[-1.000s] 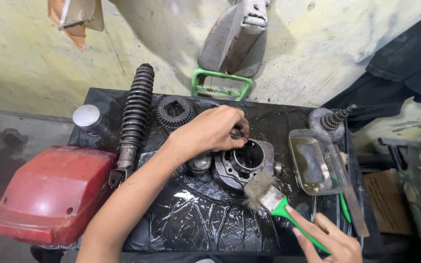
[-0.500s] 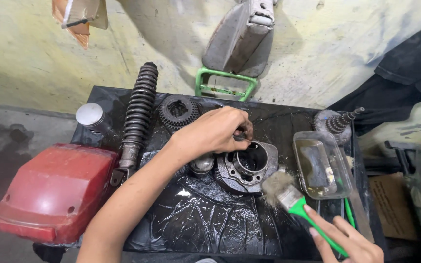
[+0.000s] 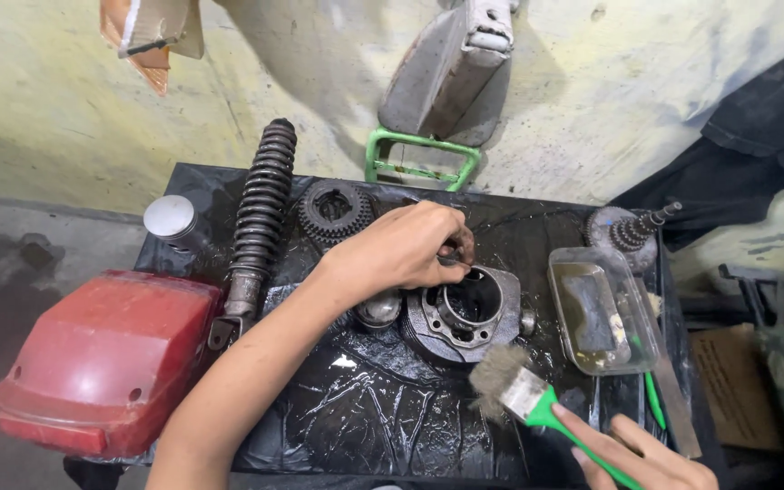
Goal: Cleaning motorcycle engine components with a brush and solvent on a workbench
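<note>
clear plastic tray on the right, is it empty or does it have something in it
Not empty. The clear plastic tray holds a shallow pool of murky, dark liquid with pale bits near its front end; what the liquid is cannot be told.

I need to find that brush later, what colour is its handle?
Bright green brush handle, held in the right hand; head view.

The left hand reaches forward on a long bare forearm, fingers curled shut; the right hand stays low, fingers closed.

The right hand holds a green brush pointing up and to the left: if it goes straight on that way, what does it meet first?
Probably the metal engine cylinder: the bristles of the brush in the right hand point at its near edge, with only black sheeting between. Height above it is unclear.
</note>
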